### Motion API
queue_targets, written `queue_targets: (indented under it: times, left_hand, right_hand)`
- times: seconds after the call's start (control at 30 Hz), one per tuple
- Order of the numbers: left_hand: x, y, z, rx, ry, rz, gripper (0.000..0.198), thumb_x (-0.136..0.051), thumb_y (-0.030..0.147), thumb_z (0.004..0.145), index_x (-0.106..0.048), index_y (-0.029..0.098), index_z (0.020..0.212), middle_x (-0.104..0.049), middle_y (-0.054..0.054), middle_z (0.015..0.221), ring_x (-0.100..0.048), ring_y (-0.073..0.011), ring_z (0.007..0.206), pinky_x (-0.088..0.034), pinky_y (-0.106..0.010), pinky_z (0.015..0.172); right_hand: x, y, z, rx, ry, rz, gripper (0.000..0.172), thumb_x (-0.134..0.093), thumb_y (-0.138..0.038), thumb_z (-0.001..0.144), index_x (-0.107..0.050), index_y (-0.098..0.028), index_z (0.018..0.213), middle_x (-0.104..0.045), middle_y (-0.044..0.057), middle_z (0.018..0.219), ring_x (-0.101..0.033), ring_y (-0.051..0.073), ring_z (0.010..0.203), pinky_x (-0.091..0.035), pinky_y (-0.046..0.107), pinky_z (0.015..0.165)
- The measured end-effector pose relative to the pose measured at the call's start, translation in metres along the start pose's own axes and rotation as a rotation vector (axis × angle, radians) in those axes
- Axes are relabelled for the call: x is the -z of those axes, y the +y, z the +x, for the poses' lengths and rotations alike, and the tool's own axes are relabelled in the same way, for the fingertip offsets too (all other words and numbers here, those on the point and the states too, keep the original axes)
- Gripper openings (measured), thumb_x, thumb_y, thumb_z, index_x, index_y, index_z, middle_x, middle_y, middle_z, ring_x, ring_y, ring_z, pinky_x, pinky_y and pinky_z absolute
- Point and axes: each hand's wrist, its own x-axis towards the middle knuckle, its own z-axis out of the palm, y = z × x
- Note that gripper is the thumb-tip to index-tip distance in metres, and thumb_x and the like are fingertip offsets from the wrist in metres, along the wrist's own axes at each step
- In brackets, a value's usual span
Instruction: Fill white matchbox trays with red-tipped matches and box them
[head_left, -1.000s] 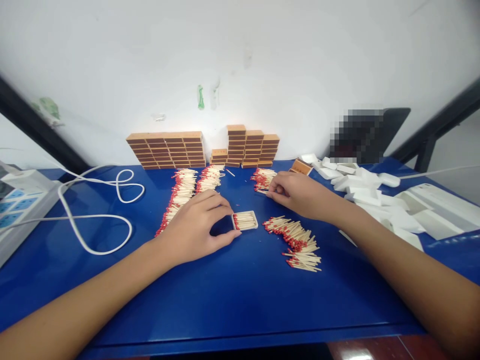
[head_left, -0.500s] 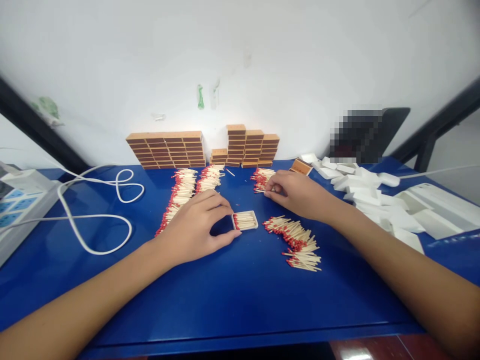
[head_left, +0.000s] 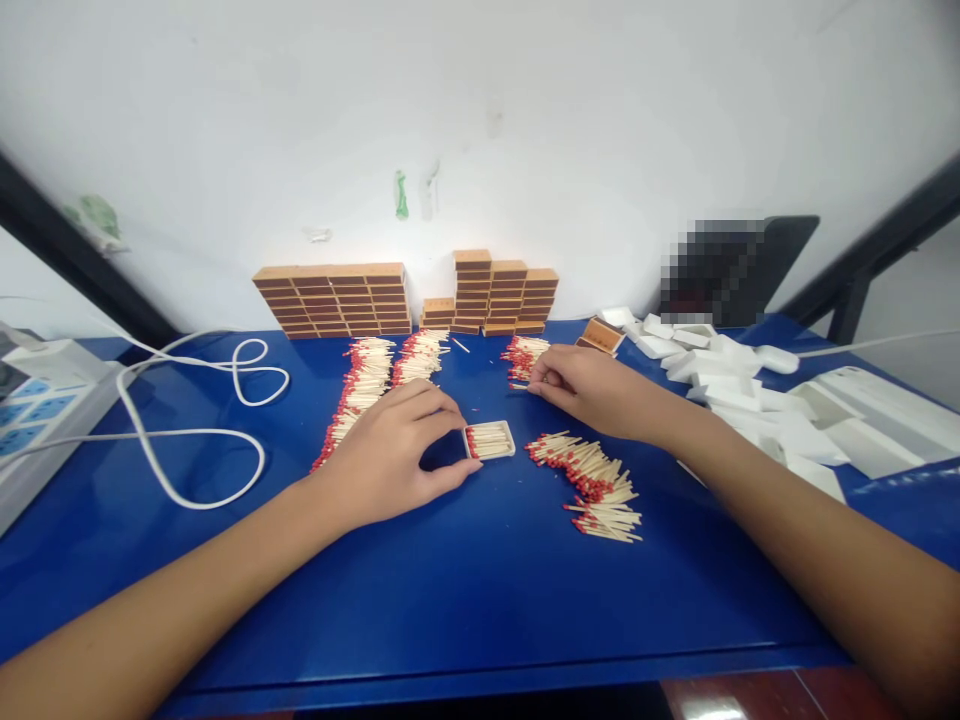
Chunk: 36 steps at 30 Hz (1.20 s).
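My left hand steadies a small white matchbox tray by its left end, thumb on the near corner and fingers on the far one. Red-headed matches lie side by side in the tray, heads to the left. My right hand is closed in a pinch at the near edge of a small match pile. A match sticks out leftward from its fingertips. Nearer to me, right of the tray, a curved heap of matches lies on the blue table.
Two long match rows lie beyond my left hand. Stacked matchboxes and more stacks line the wall. One matchbox cover leans at right, near many white trays. A white cable loops at left beside a power strip.
My right hand has shifted very slightly, and the match at its fingertips now shows a little apart from the pile. My left hand and the tray stay in place.
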Motion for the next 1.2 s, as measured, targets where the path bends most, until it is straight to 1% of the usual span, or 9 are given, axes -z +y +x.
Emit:
queue_targets:
  times: [0.07, 0.17, 0.3, 0.47, 0.6, 0.73, 0.9, 1.03, 1.2]
  left_hand:
    - [0.0, 0.0, 0.0, 0.005, 0.0, 0.006, 0.026, -0.075, 0.04, 0.097, -0.076, 0.018, 0.109, -0.076, -0.01, 0.111, -0.069, -0.0263, 0.107, -0.06, -0.045, 0.096]
    - [0.001, 0.001, 0.001, 0.013, -0.001, 0.012, 0.024, -0.075, 0.039, 0.096, -0.076, 0.018, 0.106, -0.076, -0.01, 0.11, -0.069, -0.0265, 0.106, -0.06, -0.045, 0.095]
    - [0.002, 0.003, 0.002, 0.022, 0.002, 0.015, 0.023, -0.075, 0.039, 0.096, -0.076, 0.018, 0.105, -0.076, -0.009, 0.108, -0.069, -0.0267, 0.104, -0.059, -0.044, 0.095]
    - [0.001, 0.001, 0.0, 0.014, -0.002, 0.015, 0.024, -0.074, 0.04, 0.098, -0.075, 0.017, 0.105, -0.075, -0.01, 0.109, -0.068, -0.0265, 0.106, -0.059, -0.044, 0.096]
    - [0.0, 0.001, 0.001, 0.011, 0.003, 0.016, 0.024, -0.075, 0.04, 0.097, -0.075, 0.017, 0.105, -0.076, -0.01, 0.109, -0.068, -0.0264, 0.106, -0.059, -0.045, 0.096]
    - [0.001, 0.003, 0.002, 0.004, 0.009, 0.007, 0.023, -0.075, 0.039, 0.097, -0.076, 0.018, 0.106, -0.076, -0.009, 0.108, -0.069, -0.0262, 0.104, -0.06, -0.044, 0.095]
    - [0.001, 0.002, 0.001, 0.003, 0.016, 0.008, 0.025, -0.075, 0.04, 0.097, -0.076, 0.017, 0.106, -0.076, -0.01, 0.109, -0.069, -0.0262, 0.106, -0.06, -0.045, 0.096]
    - [0.001, 0.001, 0.001, 0.0, 0.013, 0.003, 0.025, -0.075, 0.039, 0.097, -0.076, 0.017, 0.108, -0.076, -0.01, 0.109, -0.069, -0.0265, 0.106, -0.06, -0.045, 0.096]
    - [0.002, 0.002, 0.001, -0.023, 0.023, -0.005, 0.024, -0.075, 0.038, 0.097, -0.076, 0.016, 0.107, -0.075, -0.01, 0.109, -0.069, -0.0261, 0.106, -0.06, -0.044, 0.096]
  right_hand:
    - [0.002, -0.009, -0.003, 0.019, -0.013, 0.093, 0.023, -0.054, -0.035, 0.103, -0.062, -0.022, 0.088, -0.065, 0.004, 0.08, -0.056, 0.019, 0.071, -0.041, 0.034, 0.067]
    - [0.005, -0.027, -0.011, 0.052, -0.089, 0.239, 0.026, -0.056, -0.042, 0.104, -0.065, -0.023, 0.091, -0.065, 0.001, 0.076, -0.055, 0.017, 0.068, -0.04, 0.032, 0.064]
    - [0.004, -0.047, -0.02, 0.093, -0.141, 0.261, 0.024, -0.058, -0.041, 0.104, -0.066, -0.023, 0.09, -0.067, 0.001, 0.079, -0.055, 0.016, 0.068, -0.039, 0.031, 0.063]
    - [-0.003, -0.051, -0.023, 0.129, -0.175, 0.253, 0.016, -0.06, -0.031, 0.101, -0.067, -0.022, 0.089, -0.063, 0.0, 0.078, -0.054, 0.016, 0.07, -0.04, 0.031, 0.065]
    - [-0.004, -0.05, -0.022, 0.127, -0.162, 0.25, 0.013, -0.061, -0.028, 0.1, -0.068, -0.022, 0.091, -0.064, 0.0, 0.079, -0.055, 0.015, 0.07, -0.04, 0.03, 0.064]
    - [0.003, -0.041, -0.018, 0.136, -0.079, 0.188, 0.015, -0.062, -0.03, 0.1, -0.068, -0.022, 0.089, -0.064, 0.0, 0.077, -0.054, 0.015, 0.069, -0.039, 0.031, 0.064]
    - [0.012, -0.004, -0.007, 0.049, 0.152, -0.072, 0.016, -0.06, -0.029, 0.097, -0.069, -0.02, 0.088, -0.068, 0.006, 0.085, -0.06, 0.021, 0.079, -0.041, 0.034, 0.072]
    - [0.011, 0.021, -0.001, -0.031, 0.076, -0.154, 0.012, -0.063, -0.028, 0.093, -0.07, -0.02, 0.087, -0.07, 0.007, 0.086, -0.061, 0.022, 0.08, -0.04, 0.035, 0.07]
    - [0.007, 0.021, 0.001, -0.042, 0.009, -0.119, 0.013, -0.059, -0.025, 0.094, -0.066, -0.02, 0.084, -0.07, 0.007, 0.083, -0.059, 0.021, 0.078, -0.04, 0.034, 0.068]
